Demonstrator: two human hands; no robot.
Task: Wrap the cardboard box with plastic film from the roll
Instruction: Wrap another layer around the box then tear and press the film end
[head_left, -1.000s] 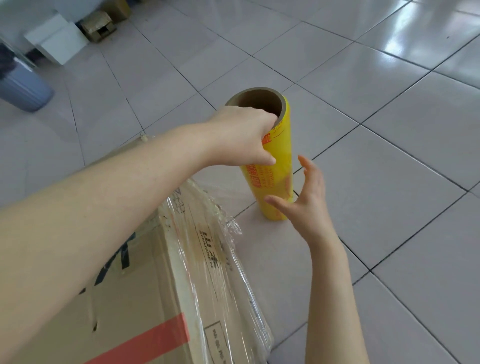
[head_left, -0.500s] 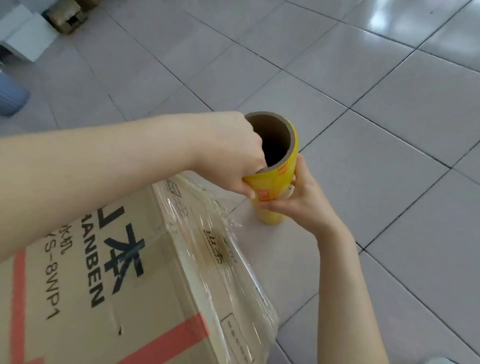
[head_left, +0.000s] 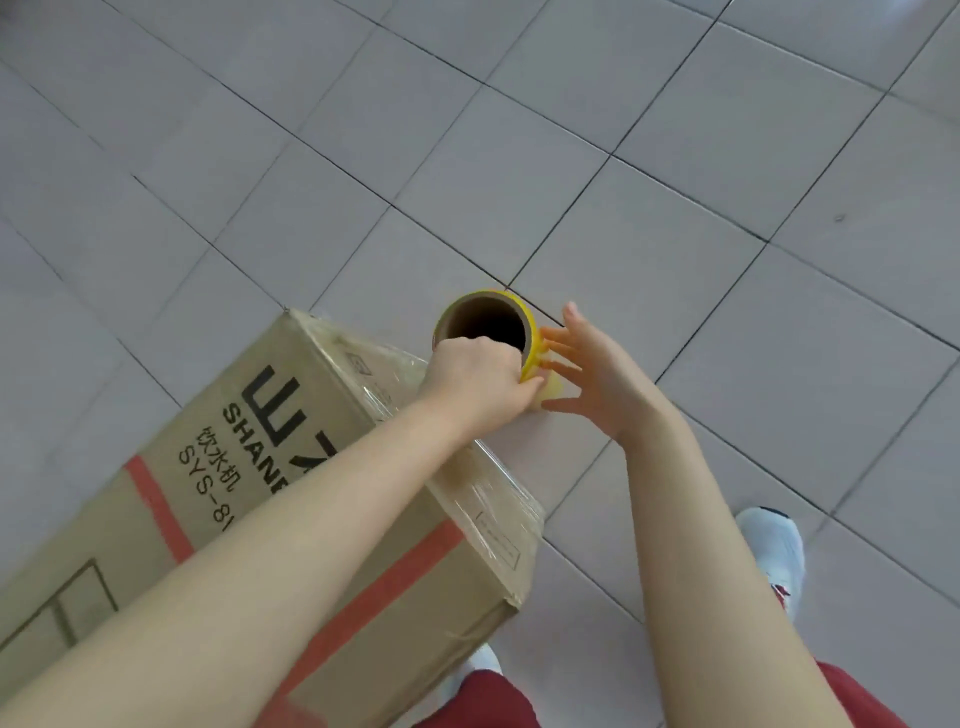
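Head view: right hand (head_left: 592, 374) has released the film roll (head_left: 531, 343), fingers splayed beside it; left hand (head_left: 478, 379) still grips its rim, so wrapping the cardboard box (head_left: 218, 467) can probably resume.

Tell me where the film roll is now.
In the head view, the roll is upright at centre frame, right of the cardboard box, its top gripped by the left hand, the open right hand beside it.

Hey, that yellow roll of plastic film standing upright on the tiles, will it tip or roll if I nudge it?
Likely tippy: the yellow roll of plastic film stands on end on glossy floor tiles. Once down, its round shape would probably roll. The left hand gripping its rim suggests a stiff cardboard core.
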